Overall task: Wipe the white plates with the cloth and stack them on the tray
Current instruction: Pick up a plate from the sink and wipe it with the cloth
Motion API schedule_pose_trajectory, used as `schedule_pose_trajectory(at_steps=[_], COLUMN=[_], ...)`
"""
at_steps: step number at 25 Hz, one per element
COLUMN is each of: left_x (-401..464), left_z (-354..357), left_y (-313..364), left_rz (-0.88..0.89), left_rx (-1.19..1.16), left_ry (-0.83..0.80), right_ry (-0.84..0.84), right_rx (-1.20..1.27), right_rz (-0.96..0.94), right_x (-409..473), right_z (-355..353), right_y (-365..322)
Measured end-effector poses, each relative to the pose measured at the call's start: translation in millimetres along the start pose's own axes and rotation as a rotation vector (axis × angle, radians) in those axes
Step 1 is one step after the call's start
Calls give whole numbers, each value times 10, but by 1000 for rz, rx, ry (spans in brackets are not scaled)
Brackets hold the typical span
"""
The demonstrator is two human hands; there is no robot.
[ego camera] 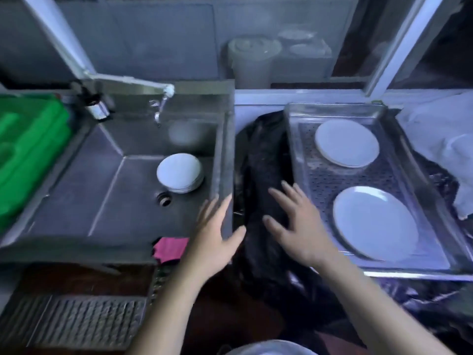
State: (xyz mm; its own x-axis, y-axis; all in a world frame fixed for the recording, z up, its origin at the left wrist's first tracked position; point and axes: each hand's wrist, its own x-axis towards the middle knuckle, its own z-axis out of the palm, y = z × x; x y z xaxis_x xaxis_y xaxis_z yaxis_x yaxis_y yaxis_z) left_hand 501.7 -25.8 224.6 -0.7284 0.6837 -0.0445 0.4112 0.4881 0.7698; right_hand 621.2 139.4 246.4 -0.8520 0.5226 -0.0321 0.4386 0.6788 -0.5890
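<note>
A dishwashing kitchen: steel sink (122,180) with tap (163,98), perforated metal tray (302,139), stacked white plates (179,172).

Two tray plates (346,143), perhaps several sink plates (179,172).

Between the sink (122,180) and the tray (304,160) runs a gap filled by a black bag (261,160); both hands (217,226) (297,224) hover there, fingers spread, holding nothing. The sink's right wall (222,160) stands between the left hand and the plate stack (180,172) near the drain (164,198). A tap (163,98) overhangs the basin's far side. On the tray, bare mesh (330,175) lies between the far plate (346,143) and the near plate (375,222). White cloth (445,139) crowds the tray's right rim.
</note>
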Motion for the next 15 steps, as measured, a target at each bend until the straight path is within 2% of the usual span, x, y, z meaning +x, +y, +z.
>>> schedule_pose_trajectory(at_steps=[4, 9, 15], left_x=[-666, -666, -386], left_z=[-320, -611, -939], left_y=[-766, -1292, -1896], left_rz=[-213, -308, -438], left_rx=[-58, -154, -122], left_ry=[89, 204, 114], right_ry=[-246, -224, -335], right_rx=[46, 155, 215], right_rz=[52, -21, 96], right_x=[-481, -45, 788], right_z=[850, 1099, 1708], right_y=[-489, -1042, -1211])
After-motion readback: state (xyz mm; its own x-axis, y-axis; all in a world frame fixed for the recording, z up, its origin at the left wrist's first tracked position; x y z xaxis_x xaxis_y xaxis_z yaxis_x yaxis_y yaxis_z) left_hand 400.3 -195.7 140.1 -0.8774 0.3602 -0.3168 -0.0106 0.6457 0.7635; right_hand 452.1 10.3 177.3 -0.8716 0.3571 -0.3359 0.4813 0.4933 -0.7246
